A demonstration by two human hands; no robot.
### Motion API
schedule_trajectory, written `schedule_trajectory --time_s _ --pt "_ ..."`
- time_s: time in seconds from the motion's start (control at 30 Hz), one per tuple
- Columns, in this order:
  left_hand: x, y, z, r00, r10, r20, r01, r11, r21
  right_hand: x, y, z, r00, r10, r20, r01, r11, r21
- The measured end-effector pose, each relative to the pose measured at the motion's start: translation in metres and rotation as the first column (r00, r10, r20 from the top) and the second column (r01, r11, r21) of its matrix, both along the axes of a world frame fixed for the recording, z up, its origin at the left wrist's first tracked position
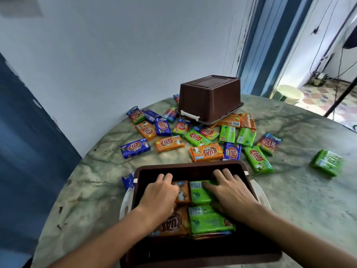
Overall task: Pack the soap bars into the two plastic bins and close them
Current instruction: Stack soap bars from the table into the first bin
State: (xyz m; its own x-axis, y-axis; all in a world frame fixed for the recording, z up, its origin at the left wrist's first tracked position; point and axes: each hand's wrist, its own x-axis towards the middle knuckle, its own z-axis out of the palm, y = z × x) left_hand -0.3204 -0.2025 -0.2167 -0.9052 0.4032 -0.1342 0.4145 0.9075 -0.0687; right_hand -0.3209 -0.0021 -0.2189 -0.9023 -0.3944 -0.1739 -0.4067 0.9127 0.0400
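A round table (pixel 289 136) with a green, marble-like top is standing against a pale blue-white wall (pixel 116 45), with a darker blue panel (pixel 29 122) at the left and a blue door frame (pixel 270 45) at the far right opening onto a sunlit tiled floor (pixel 318 97), where a pale bucket (pixel 289 93) is sitting. A person is leaning over an open brown bin (pixel 193 167) at the near edge of the table, both hands lying flat inside it with fingers spread: the left hand (pixel 160 192) is pressing on an orange soap bar (pixel 182 192), the right hand (pixel 229 192) on a green soap bar (pixel 199 192). Nearer in the same bin, more orange and green bars are lying packed side by side. A second brown bin (pixel 210 97) is resting upside down on its lid at the far side, a white clip showing on its near end. Between the two bins, loose soap bars (pixel 204 140) in blue, orange, green and rainbow wrappers are lying scattered, many reading "KUAT" in red ovals. One green bar (pixel 326 163) is lying apart at the right, and a blue bar (pixel 128 180) is peeking out just beside the near bin's left wall.
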Motion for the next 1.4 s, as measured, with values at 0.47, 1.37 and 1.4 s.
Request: schedule_trajectory --time_s 0.47,1.37,1.4 --pt "-0.022 -0.04 0.054 0.916 -0.185 0.355 0.045 0.929 0.367 -0.011 -0.012 0.034 0.98 0.048 0.194 -0.04 0.998 -0.044" --pt "-0.135 -0.149 -0.04 0.958 -0.231 0.172 0.27 0.929 -0.253 -0.184 -0.012 -0.016 0.994 -0.056 0.095 0.033 0.972 0.233" --pt "-0.137 -0.153 -0.037 0.97 -0.195 0.144 0.228 0.938 -0.262 -0.182 -0.009 -0.012 0.998 -0.048 0.046 0.036 0.971 0.236"
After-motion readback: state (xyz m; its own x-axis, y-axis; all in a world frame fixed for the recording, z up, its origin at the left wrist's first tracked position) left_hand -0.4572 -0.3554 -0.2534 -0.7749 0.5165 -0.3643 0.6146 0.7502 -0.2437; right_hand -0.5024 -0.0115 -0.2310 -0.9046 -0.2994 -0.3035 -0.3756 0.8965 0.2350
